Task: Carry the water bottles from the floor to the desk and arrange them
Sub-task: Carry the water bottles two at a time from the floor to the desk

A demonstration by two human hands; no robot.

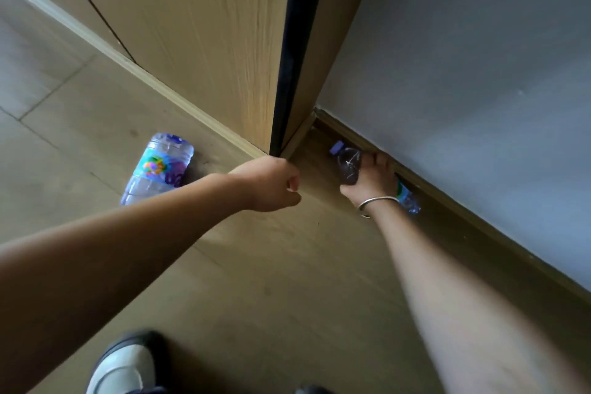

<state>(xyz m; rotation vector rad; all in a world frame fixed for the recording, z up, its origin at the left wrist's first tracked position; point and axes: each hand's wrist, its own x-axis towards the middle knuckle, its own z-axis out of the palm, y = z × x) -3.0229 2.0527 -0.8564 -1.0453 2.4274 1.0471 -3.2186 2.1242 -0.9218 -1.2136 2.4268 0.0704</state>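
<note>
A large clear water bottle [158, 168] with a colourful label lies on its side on the floor, left of the wooden panel's corner. My left hand [271, 184] hovers in front of that corner with fingers curled, holding nothing. My right hand [372, 181] reaches down to the skirting board and grips a small bottle [347, 165] with a blue cap. The bottle lies along the wall, and its lower end [407, 198] shows behind my wrist.
A tall wooden panel [204, 41] with a dark edge stands ahead, meeting the grey wall [479, 73] on the right. Dark skirting [463, 211] runs along the wall. My shoe [124, 365] is at the bottom left on the tan floor.
</note>
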